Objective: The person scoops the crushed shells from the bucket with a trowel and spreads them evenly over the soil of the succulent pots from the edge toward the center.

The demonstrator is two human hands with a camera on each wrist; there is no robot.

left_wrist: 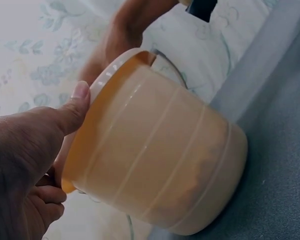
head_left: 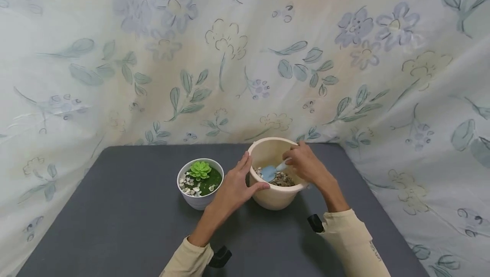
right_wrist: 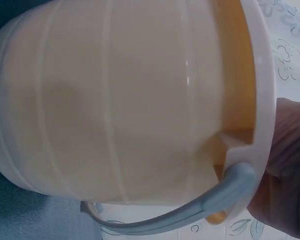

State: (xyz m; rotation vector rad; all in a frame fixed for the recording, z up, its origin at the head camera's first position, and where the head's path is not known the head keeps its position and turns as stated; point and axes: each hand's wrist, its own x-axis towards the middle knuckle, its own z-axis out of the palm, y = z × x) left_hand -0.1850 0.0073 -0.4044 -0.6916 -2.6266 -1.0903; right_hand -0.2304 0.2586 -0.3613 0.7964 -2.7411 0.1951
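A cream plastic bucket (head_left: 273, 199) stands on the table with loose brown and pale gravel (head_left: 284, 180) in its bottom. My left hand (head_left: 236, 187) holds its rim from the left; in the left wrist view the thumb (left_wrist: 79, 102) lies on the rim and the fingers curl at its lower edge. Inside the bucket, my right hand (head_left: 306, 163) grips the pale handle of a small trowel, whose light blue blade (head_left: 269, 173) rests at the gravel. The bucket wall (right_wrist: 140, 100) hides the trowel in the right wrist view.
Left of the bucket, near my left forearm, sits a white pot (head_left: 197, 202) with a green succulent (head_left: 200, 169), pale stones and green moss-like cover. The bucket's grey handle (right_wrist: 190, 212) hangs down its side. Flowered cloth (head_left: 245, 55) rises behind the dark grey table (head_left: 126, 209).
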